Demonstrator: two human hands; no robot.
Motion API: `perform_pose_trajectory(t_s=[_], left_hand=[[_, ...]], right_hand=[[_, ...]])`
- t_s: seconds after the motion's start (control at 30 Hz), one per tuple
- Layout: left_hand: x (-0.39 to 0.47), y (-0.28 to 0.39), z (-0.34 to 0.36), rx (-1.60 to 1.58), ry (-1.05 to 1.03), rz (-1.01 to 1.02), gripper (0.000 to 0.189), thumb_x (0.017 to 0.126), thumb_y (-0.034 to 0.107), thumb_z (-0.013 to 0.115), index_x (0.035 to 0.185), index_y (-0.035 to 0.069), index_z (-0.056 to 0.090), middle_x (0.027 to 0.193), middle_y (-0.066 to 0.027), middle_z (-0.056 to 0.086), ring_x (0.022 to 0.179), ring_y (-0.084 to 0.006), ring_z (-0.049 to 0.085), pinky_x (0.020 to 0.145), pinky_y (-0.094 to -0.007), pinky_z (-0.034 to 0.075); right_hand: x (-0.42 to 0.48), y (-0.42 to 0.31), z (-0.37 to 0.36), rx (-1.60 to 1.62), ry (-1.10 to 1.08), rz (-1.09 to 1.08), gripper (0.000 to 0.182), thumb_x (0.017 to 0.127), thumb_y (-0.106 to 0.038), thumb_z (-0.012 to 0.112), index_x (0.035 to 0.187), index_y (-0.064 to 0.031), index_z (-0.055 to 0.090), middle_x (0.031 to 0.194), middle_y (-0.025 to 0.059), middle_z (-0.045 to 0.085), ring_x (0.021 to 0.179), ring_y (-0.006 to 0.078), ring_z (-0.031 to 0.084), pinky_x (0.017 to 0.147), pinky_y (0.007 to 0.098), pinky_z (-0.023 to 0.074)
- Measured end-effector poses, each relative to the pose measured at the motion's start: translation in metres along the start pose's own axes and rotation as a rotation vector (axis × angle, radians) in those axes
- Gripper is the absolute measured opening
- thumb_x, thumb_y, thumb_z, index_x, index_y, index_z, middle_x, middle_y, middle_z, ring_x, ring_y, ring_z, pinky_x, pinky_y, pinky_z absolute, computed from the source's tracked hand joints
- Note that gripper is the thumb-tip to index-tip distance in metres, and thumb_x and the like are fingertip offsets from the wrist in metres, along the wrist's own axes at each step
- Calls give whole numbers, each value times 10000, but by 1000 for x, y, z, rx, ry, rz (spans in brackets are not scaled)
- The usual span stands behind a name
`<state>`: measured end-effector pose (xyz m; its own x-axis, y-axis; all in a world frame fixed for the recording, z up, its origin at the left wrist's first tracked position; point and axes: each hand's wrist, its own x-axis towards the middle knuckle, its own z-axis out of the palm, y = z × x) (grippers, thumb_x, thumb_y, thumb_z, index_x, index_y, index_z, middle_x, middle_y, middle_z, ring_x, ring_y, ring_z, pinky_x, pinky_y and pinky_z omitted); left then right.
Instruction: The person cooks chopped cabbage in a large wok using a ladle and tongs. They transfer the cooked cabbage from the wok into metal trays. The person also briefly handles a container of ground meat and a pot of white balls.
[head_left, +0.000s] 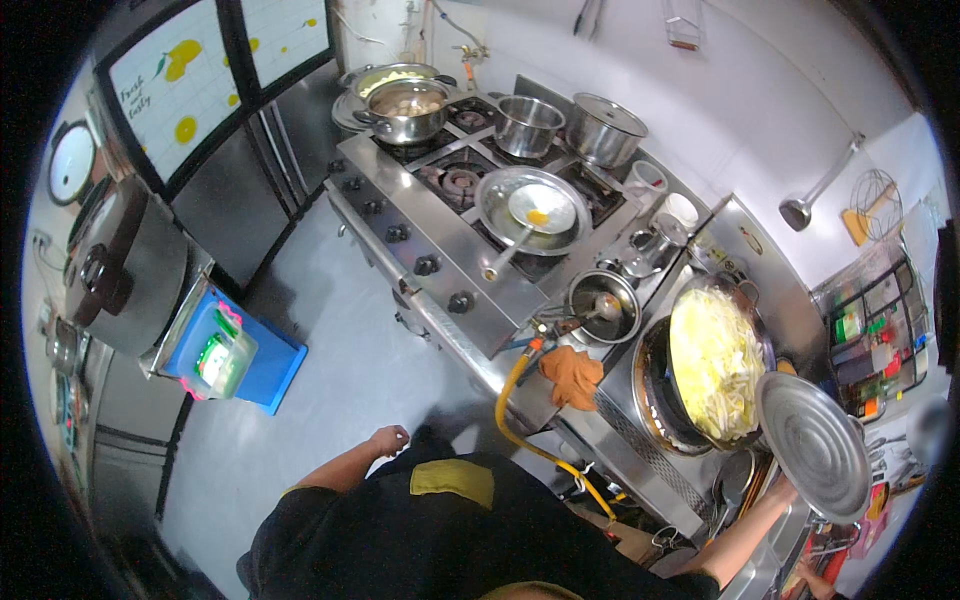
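At the right side, my right hand (784, 487) holds a round grey metal lid (814, 446) tilted on edge. The lid hides most of my fingers. Just left of it, a wide pan (684, 405) is heaped with sliced pale yellow vegetables (716, 364). This pan overlaps a dark, oil-stained wok (649, 382) on the steel range. My left hand (390, 441) hangs by my side above the floor, its fingers loosely curled with nothing seen in them.
A yellow gas hose (504, 409) loops from the range's front beside an orange cloth (571, 375). A ladle (517, 251) rests across a metal basin (491, 199). Pots (529, 127) stand behind. A blue bin (274, 364) is at left. Another person's hand (814, 577) shows bottom right.
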<state>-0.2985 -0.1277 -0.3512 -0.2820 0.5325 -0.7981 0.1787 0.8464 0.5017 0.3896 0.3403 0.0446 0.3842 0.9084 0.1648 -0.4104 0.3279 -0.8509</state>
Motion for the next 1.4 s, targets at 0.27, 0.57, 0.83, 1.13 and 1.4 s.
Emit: perform_pose_trajectory(t_s=[0.27, 0.57, 0.83, 1.13, 1.4], left_hand=[[44, -54, -93, 166, 153, 308, 310, 830, 372, 546, 996, 129, 645, 975, -126, 662, 915, -309, 627, 799, -386, 495], [10, -134, -254, -41, 327, 185, 268, 830, 301, 573, 1005, 107, 633, 795, -102, 675, 699, -243, 656, 668, -367, 515], [11, -87, -358, -408, 296, 430, 266, 876, 236, 564, 1104, 100, 587, 761, -55, 636, 636, -140, 613, 607, -284, 489], [48, -44, -513, -691, 392, 350, 239, 884, 134, 535, 1117, 90, 572, 792, -38, 610, 651, -120, 576, 574, -251, 474], [116, 23, -647, -624, 442, 336, 261, 869, 128, 541, 1118, 61, 578, 803, -42, 612, 644, -116, 575, 571, -250, 466]], right_hand=[[-51, -2, 125, 72, -126, -142, 397, 900, -325, 521, 1192, -57, 546, 1160, 129, 581, 1067, 302, 536, 917, 489, 443], [-93, 51, 491, 260, -593, -141, 411, 903, -345, 503, 1200, -63, 537, 1178, 137, 567, 1096, 315, 515, 935, 517, 426], [-205, 209, 913, 367, -710, -20, 377, 931, -313, 455, 1195, -50, 502, 1160, 166, 551, 1068, 304, 519, 905, 483, 451], [-329, 443, 1173, -155, -505, -249, 304, 902, -260, 501, 975, 24, 581, 888, 164, 631, 790, 259, 591, 731, 397, 483], [-389, 613, 1220, -1152, -647, -553, 298, 862, -328, 554, 1007, -70, 593, 1009, 149, 631, 965, 322, 603, 829, 454, 470]])
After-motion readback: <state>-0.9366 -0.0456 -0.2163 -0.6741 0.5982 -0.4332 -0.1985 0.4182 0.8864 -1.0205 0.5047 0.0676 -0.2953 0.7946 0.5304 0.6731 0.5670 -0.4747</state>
